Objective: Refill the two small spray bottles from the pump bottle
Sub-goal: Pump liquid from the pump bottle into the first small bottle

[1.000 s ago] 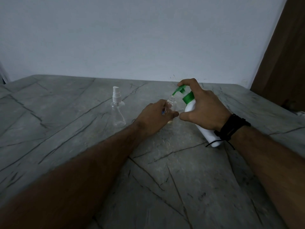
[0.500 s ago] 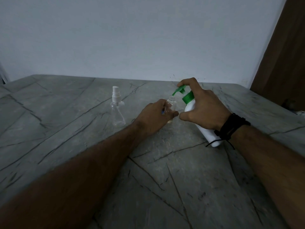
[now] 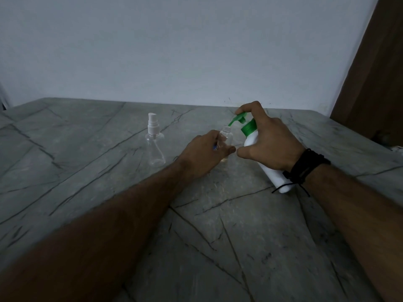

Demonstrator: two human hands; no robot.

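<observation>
My right hand (image 3: 270,140) grips the white pump bottle (image 3: 250,142), tilted to the left, with the forefinger on its green pump head (image 3: 238,119). The green spout points down at the open neck of a small clear bottle (image 3: 226,135). My left hand (image 3: 204,154) holds that uncapped bottle upright on the table; its lower part is hidden by my fingers. A second small clear spray bottle (image 3: 154,147) with its white sprayer on stands alone to the left, apart from both hands.
The bottles stand on a grey marble table (image 3: 109,182) with dark veins. A pale wall (image 3: 174,51) runs behind its far edge, and a brown wooden door (image 3: 375,73) stands at the right. A black cord band is on my right wrist.
</observation>
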